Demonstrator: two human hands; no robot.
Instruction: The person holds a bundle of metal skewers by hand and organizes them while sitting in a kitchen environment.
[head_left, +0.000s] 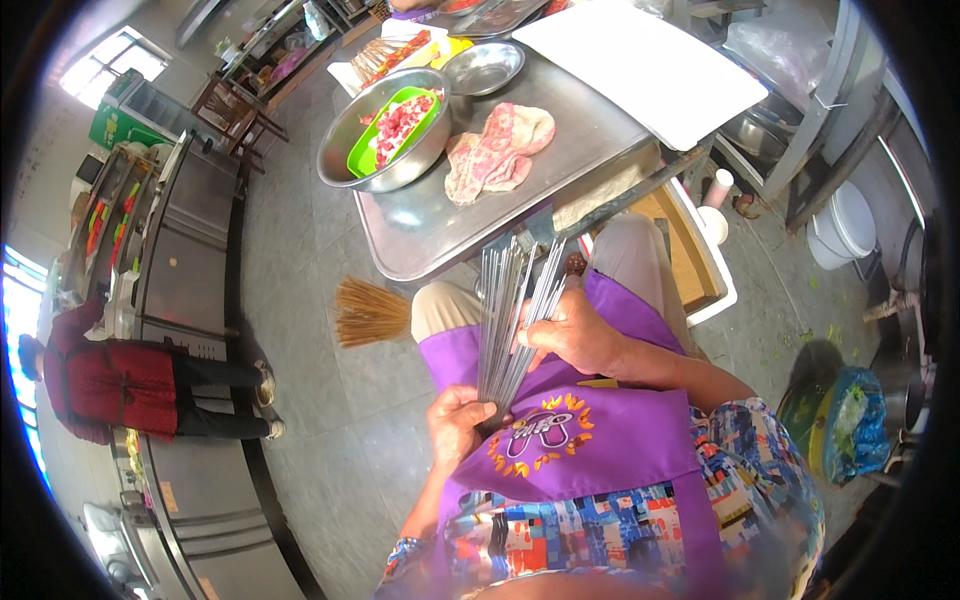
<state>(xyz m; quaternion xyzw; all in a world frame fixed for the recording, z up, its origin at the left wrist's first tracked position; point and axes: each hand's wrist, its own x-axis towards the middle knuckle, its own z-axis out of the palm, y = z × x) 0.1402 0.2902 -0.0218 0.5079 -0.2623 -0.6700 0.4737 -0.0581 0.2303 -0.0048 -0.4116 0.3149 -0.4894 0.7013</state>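
Note:
A bundle of thin metal skewers (501, 322) fans out above the lap, over a purple apron. My left hand (459, 426) grips its lower ends, while my right hand (574, 334) is closed around another part of the bundle, higher up on the right. Beyond the knees stands a metal table (420, 240). On it a steel bowl (330, 161) holds a green plastic tray (362, 160) with diced raw meat (401, 127). Beside the bowl lies a pair of crumpled, stained cloth gloves (499, 154).
An empty metal dish (484, 67), a tray with loaded skewers (397, 60) and a white cutting board (637, 67) are on the table. A straw broom head (371, 311) lies left of my knee. A white bucket (840, 225) stands right. A person in red (124, 386) is at the left counter.

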